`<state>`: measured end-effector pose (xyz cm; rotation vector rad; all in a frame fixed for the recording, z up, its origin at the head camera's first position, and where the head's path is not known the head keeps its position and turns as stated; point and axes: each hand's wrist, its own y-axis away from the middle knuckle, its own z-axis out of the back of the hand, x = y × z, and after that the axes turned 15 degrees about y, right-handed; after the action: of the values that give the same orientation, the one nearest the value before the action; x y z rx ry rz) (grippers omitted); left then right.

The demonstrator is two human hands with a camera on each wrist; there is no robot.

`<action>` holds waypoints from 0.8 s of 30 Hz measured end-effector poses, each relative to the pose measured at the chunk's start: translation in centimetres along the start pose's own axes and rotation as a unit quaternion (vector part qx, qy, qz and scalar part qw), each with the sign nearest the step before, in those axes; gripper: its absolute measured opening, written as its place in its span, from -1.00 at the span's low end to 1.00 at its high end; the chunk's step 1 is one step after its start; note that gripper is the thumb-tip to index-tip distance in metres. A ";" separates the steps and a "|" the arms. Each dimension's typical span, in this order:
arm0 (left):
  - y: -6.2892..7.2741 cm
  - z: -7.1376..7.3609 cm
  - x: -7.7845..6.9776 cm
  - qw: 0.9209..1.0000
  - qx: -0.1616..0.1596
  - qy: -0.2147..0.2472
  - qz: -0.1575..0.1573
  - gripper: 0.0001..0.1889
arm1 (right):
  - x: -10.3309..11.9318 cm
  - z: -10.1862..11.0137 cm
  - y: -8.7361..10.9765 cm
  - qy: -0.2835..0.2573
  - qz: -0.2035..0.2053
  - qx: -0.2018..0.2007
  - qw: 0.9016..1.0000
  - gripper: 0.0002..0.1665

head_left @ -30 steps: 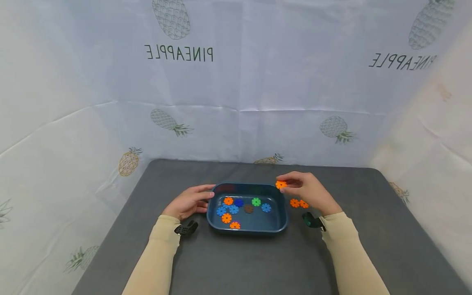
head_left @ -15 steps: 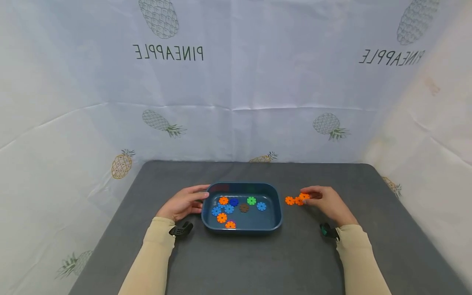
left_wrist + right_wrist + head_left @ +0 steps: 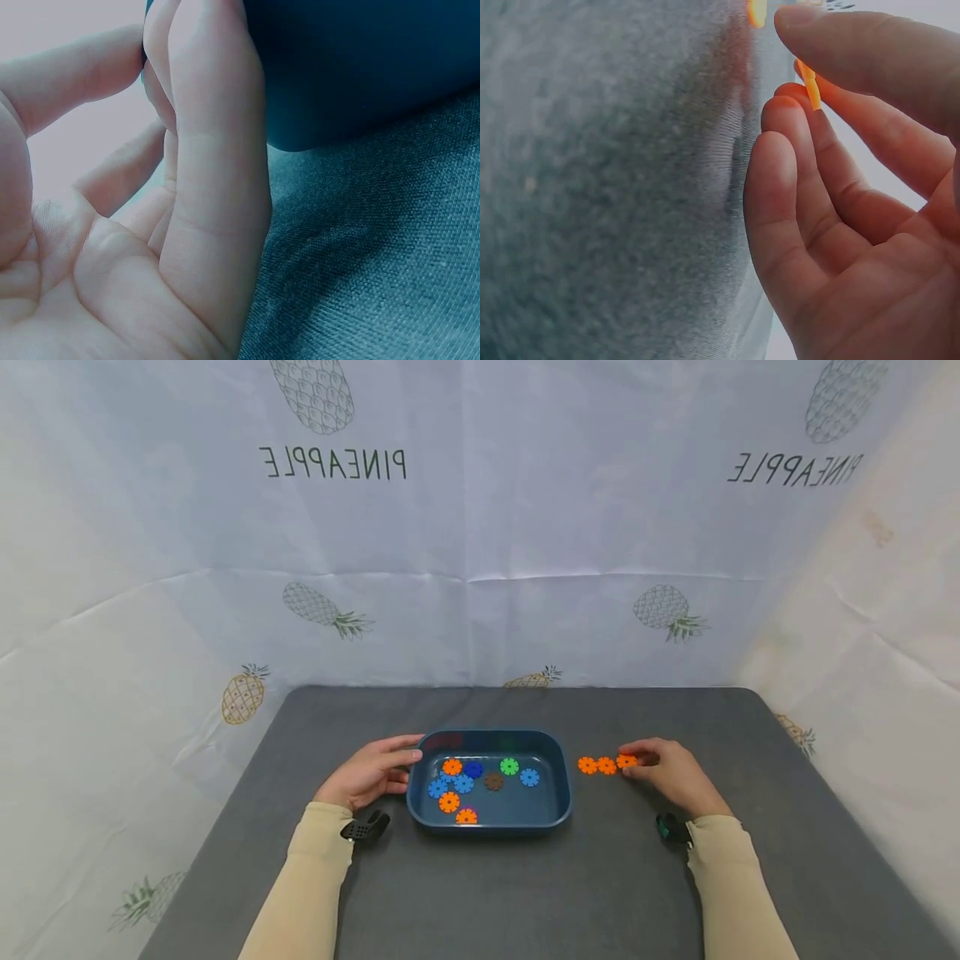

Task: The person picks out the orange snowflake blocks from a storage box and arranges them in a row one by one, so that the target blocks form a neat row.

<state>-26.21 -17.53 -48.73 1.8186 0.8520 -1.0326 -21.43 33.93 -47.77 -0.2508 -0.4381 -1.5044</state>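
My left hand (image 3: 371, 773) holds the left end of a dark blue tray (image 3: 491, 828), its fingers and thumb at the wall and rim. In the left wrist view, the fingers (image 3: 217, 150) hide part of the tray (image 3: 360, 67). To the right of the tray, my right hand (image 3: 672, 777) pinches an orange notched disc (image 3: 627, 762) between thumb and fingers. It stands at the right end of a row with two like orange discs (image 3: 587, 765) on the table. The right wrist view shows the pinched disc (image 3: 810, 86) edge-on, partly hidden by the thumb.
Inside the tray lie several notched discs: orange (image 3: 449, 802), light blue (image 3: 529, 777), dark blue (image 3: 473, 769), green (image 3: 509, 767) and brown (image 3: 493, 782). A grey table (image 3: 525, 893) lies below, and a white pineapple-print curtain (image 3: 555, 527) hangs behind and at the sides.
The right hand has carried the orange disc from the tray's right rim down to the table, beside the two orange discs, then slightly right. The left hand stays at the tray.
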 end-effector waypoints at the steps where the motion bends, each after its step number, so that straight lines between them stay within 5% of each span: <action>1: 0.0 0.0 -0.1 1.000 0.002 -0.002 -0.001 -0.28 | 0.0 0.0 -0.1 0.001 -0.002 0.002 1.000 -0.53; 24: -0.1 0.0 0.0 1.000 -0.004 -0.001 0.003 -0.29 | 0.2 -0.3 -0.5 0.021 -0.016 0.011 1.000 -0.54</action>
<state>-26.34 -17.52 -48.76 1.8126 0.8481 -1.0262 -21.83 33.59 -48.03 -0.1953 -0.4271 -1.5315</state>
